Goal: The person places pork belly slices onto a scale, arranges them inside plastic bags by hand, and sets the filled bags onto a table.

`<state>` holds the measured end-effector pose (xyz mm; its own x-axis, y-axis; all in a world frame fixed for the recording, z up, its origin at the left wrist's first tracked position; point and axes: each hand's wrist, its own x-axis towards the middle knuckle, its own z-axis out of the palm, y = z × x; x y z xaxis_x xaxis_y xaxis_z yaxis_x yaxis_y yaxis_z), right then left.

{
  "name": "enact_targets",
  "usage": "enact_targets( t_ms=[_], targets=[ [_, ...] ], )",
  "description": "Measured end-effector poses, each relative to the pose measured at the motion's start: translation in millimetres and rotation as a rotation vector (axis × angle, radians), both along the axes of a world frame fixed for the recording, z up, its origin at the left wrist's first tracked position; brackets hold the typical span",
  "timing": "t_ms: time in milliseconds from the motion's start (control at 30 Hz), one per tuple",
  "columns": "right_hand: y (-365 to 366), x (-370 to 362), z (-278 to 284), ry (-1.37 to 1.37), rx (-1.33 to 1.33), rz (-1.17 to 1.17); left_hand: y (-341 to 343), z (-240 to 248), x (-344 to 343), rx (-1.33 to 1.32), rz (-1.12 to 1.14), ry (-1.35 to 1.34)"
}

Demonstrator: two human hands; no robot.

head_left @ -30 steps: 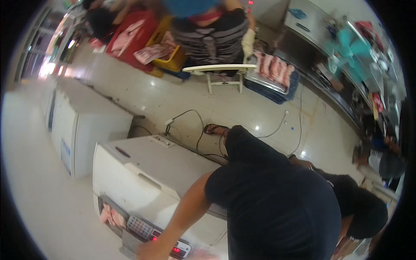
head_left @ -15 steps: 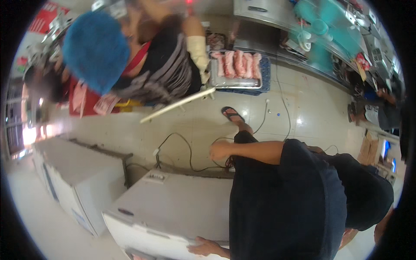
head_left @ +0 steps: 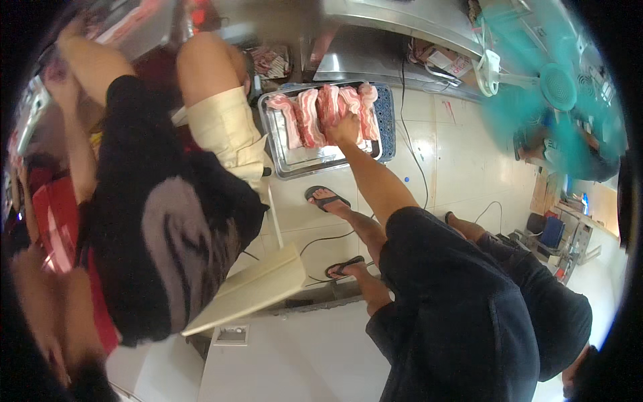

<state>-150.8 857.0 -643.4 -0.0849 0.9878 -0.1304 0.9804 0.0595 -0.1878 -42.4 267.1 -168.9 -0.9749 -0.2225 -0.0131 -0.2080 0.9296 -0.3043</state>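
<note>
My right arm stretches up from a black sleeve to a metal tray [head_left: 278, 157] on the floor. There my right hand [head_left: 345, 129] lies over one of the middle strips of pork belly [head_left: 328, 104], its fingers curled onto the meat. Several pink and white strips lie side by side across the tray, among them one at the left [head_left: 287, 120] and one at the right edge [head_left: 368, 110]. Beneath the tray a blue perforated crate [head_left: 388, 127] shows. My left hand is out of view.
At left, a co-worker in cream shorts [head_left: 218, 124] sits on a cream plastic stool [head_left: 251, 295]. A white chest freezer [head_left: 295, 355] stands below. Cables [head_left: 328, 238] trail over the tiles. A green fan [head_left: 519, 100] is at upper right; another person [head_left: 549, 321] stands at right.
My right hand has gone from a fist in the air up to the meat on the tray. My left hand, earlier at the freezer's edge, has left the view. The whole view has shifted.
</note>
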Motion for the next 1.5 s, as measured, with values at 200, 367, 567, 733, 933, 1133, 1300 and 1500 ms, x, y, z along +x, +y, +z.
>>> enact_targets(
  t_ms=[200, 367, 567, 733, 933, 1133, 1300, 1500],
  targets=[
    [25.1, -27.7, -29.1, 0.068, -0.198, -0.198, 25.6, -24.8, -23.2, 0.018, -0.055, -0.002],
    [20.7, -37.6, -7.1, 0.157, -0.285, -0.222, 26.0, -28.8, -30.6, 0.008, -0.044, -0.003],
    [30.5, -24.7, 9.9, 0.115, -0.279, -0.153, 19.5, -34.6, -35.0, 0.034, -0.060, -0.016],
    [31.6, -7.1, 0.2, 0.250, -0.184, -0.127, 16.1, -38.5, -36.8, 0.056, -0.075, -0.012],
    [55.1, 57.7, 23.1, 1.174, -0.457, -0.428, 2.0, -44.4, -43.0, 0.108, -0.095, -0.014],
    [-54.1, 54.9, 173.5, 1.618, -1.302, -0.564, -129.0, 0.7, 19.3, 0.044, -0.004, 0.097],
    [-231.2, 74.1, 251.7, 1.535, -2.022, -0.415, -286.5, 61.0, 173.0, -0.099, 0.310, 0.303],
    [-487.1, 59.6, 350.0, 0.326, -2.418, -0.179, -272.5, 83.3, 127.5, 0.089, 0.491, 0.357]
  ],
)
